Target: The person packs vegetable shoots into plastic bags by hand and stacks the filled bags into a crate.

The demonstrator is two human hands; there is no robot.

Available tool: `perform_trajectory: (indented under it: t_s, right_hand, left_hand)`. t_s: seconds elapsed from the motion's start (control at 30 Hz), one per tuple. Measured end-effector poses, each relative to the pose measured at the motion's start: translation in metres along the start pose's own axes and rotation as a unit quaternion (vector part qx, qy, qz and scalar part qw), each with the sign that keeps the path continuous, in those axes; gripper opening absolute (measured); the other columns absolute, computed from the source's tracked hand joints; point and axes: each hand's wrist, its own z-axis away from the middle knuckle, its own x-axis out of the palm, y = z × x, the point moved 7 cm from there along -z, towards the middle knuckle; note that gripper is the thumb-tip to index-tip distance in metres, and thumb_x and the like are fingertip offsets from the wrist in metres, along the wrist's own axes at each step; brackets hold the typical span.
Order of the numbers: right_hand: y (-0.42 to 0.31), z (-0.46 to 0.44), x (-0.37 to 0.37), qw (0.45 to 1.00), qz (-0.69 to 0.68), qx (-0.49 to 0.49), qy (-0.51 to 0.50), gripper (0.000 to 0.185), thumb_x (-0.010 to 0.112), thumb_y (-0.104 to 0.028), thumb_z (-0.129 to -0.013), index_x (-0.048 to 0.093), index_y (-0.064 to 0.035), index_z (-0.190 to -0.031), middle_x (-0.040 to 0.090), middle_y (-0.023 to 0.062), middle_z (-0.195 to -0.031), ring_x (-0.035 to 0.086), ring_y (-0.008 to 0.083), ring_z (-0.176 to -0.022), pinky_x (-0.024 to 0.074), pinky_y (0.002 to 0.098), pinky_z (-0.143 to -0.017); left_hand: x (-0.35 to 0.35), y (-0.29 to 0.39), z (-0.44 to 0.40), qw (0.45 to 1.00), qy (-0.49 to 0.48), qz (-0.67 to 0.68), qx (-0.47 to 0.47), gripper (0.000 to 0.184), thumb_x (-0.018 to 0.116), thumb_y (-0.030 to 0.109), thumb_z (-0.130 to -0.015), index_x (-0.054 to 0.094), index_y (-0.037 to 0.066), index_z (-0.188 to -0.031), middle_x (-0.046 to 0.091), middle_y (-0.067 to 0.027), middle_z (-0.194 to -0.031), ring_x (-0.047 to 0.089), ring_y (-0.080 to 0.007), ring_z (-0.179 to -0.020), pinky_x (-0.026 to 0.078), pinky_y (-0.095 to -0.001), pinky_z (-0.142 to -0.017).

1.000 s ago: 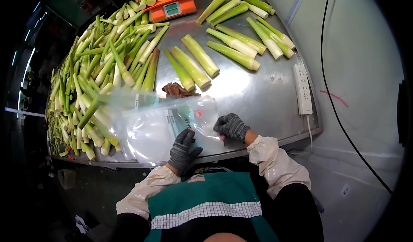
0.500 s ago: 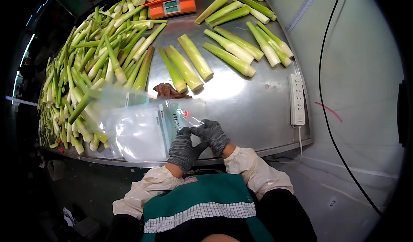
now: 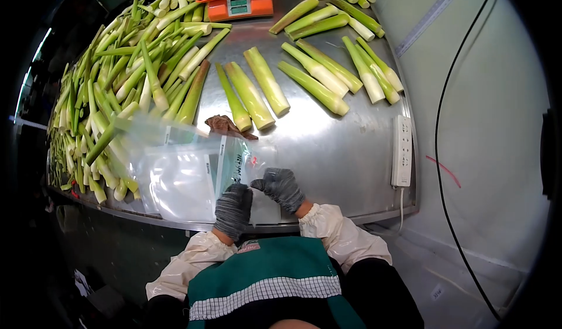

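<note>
My left hand (image 3: 233,211), in a grey knit glove, is closed on the near edge of a clear plastic bag (image 3: 232,160) with printed lettering and a small red mark. Close beside it, my gloved right hand (image 3: 282,188) is closed too, thumb and fingers pinched at the bag's right edge. The thin film between the hands is hard to make out. More clear bags (image 3: 178,185) lie flat to the left, partly over the pile of water bamboo shoots (image 3: 126,89). Just beyond the bags is a crumpled brown cloth (image 3: 225,125).
Trimmed water bamboo shoots lie in small groups (image 3: 252,95) across the metal table (image 3: 333,171). An orange scale (image 3: 240,7) stands at the back, with shoots on its tray. At the right edge is a white power strip (image 3: 402,150); a black cable (image 3: 440,106) hangs by the wall.
My hands, close together before, have drawn slightly apart, the left one nearer to me. The camera view has shifted a little. The hand by the scale is no longer visible.
</note>
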Motion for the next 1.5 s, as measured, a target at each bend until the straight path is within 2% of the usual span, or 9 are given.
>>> perform_trajectory:
  t_s: [0.1, 0.13, 0.27, 0.4, 0.53, 0.67, 1.13, 1.3, 1.5]
  right_hand:
    - [-0.016, -0.001, -0.014, 0.99, 0.073, -0.117, 0.007, 0.037, 0.067, -0.032, -0.069, 0.049, -0.0022, -0.057, 0.043, 0.0111, -0.05, 0.043, 0.0238, -0.042, 0.0369, 0.0344, -0.043]
    - [-0.002, -0.003, -0.017, 0.996, 0.015, 0.034, -0.08, 0.036, 0.066, -0.032, -0.07, 0.05, -0.0021, -0.058, 0.043, 0.0116, -0.049, 0.043, 0.025, -0.042, 0.0378, 0.0354, -0.043]
    - [0.0, 0.005, 0.001, 0.958, 0.057, 0.101, -0.261, 0.037, 0.065, -0.034, -0.072, 0.052, -0.0014, -0.059, 0.046, 0.012, -0.046, 0.047, 0.0227, -0.042, 0.0412, 0.0362, -0.046]
    - [-0.031, -0.015, -0.019, 0.884, -0.066, -0.004, -0.463, 0.035, 0.06, -0.037, -0.075, 0.059, -0.0021, -0.073, 0.061, 0.009, -0.069, 0.056, 0.0216, -0.055, 0.0461, 0.0323, -0.055]
    - [0.011, -0.152, -0.093, 0.938, 0.201, 0.234, -0.162, 0.074, 0.063, -0.044, -0.069, 0.036, -0.0005, -0.122, 0.058, 0.0206, -0.093, 0.056, 0.0263, -0.092, 0.0428, 0.0351, -0.081]
    - [0.058, -0.246, -0.044, 0.907, 0.282, 0.305, -0.062, 0.112, 0.069, -0.06, -0.05, 0.006, -0.025, -0.135, 0.003, 0.0229, -0.138, 0.016, 0.0449, -0.123, 0.0192, 0.058, -0.095]
    - [0.072, -0.288, 0.015, 0.855, 0.381, 0.342, -0.081, 0.063, 0.066, -0.027, -0.065, 0.041, -0.0105, -0.121, 0.05, 0.0176, -0.112, 0.05, 0.0295, -0.104, 0.0365, 0.0467, -0.086]
    - [0.022, -0.272, -0.061, 0.931, 0.323, 0.168, 0.007, 0.052, 0.064, -0.018, -0.062, 0.048, 0.0004, -0.108, 0.056, 0.0175, -0.101, 0.056, 0.0276, -0.088, 0.0443, 0.0338, -0.078]
    - [-0.012, -0.163, -0.2, 0.938, -0.309, 0.065, 0.145, 0.049, 0.064, -0.005, -0.057, 0.048, -0.0012, -0.103, 0.053, 0.0084, -0.083, 0.055, 0.0201, -0.071, 0.0482, 0.0305, -0.062]
  left_hand:
    - [-0.018, -0.02, -0.004, 0.997, 0.057, -0.04, -0.047, 0.01, 0.049, 0.012, -0.08, 0.053, 0.003, -0.082, 0.054, -0.0199, -0.073, 0.053, -0.0379, -0.068, 0.043, -0.0424, -0.06]
    - [-0.029, -0.025, -0.006, 0.989, 0.104, -0.085, -0.068, 0.011, 0.048, 0.012, -0.08, 0.053, 0.003, -0.082, 0.054, -0.0203, -0.074, 0.052, -0.0383, -0.067, 0.043, -0.0422, -0.06]
    - [-0.021, -0.06, 0.004, 0.833, 0.081, 0.397, -0.378, 0.004, 0.046, 0.008, -0.085, 0.046, 0.006, -0.088, 0.048, -0.001, -0.066, 0.047, -0.0119, -0.055, 0.04, -0.026, -0.047]
    - [-0.049, -0.043, 0.002, 0.942, 0.22, 0.179, -0.18, 0.01, 0.053, 0.007, -0.081, 0.046, 0.005, -0.088, 0.046, -0.0006, -0.065, 0.043, -0.0097, -0.058, 0.04, -0.0236, -0.052]
    - [-0.096, -0.014, 0.013, 0.956, 0.265, 0.055, -0.117, 0.02, 0.066, 0.008, -0.068, 0.05, 0.005, -0.08, 0.048, -0.0053, -0.06, 0.045, -0.0137, -0.051, 0.04, -0.0262, -0.05]
    - [-0.126, 0.009, 0.026, 0.943, 0.311, -0.103, -0.06, 0.017, 0.06, 0.0, -0.066, 0.051, 0.005, -0.08, 0.051, -0.0123, -0.063, 0.054, -0.0277, -0.054, 0.043, -0.0317, -0.049]
    - [-0.111, -0.002, 0.008, 0.978, 0.16, -0.097, -0.087, 0.019, 0.056, 0.004, -0.069, 0.053, 0.006, -0.087, 0.055, -0.0159, -0.074, 0.055, -0.0339, -0.064, 0.044, -0.0393, -0.054]
    - [-0.08, 0.007, -0.013, 0.989, 0.09, -0.101, -0.059, 0.025, 0.056, 0.005, -0.068, 0.051, 0.007, -0.093, 0.055, -0.0172, -0.082, 0.056, -0.0348, -0.061, 0.045, -0.0409, -0.053]
    - [-0.038, 0.019, -0.048, 0.987, -0.023, -0.156, -0.021, 0.013, 0.055, 0.015, -0.073, 0.05, 0.012, -0.084, 0.051, -0.0141, -0.078, 0.055, -0.0333, -0.058, 0.043, -0.0429, -0.049]
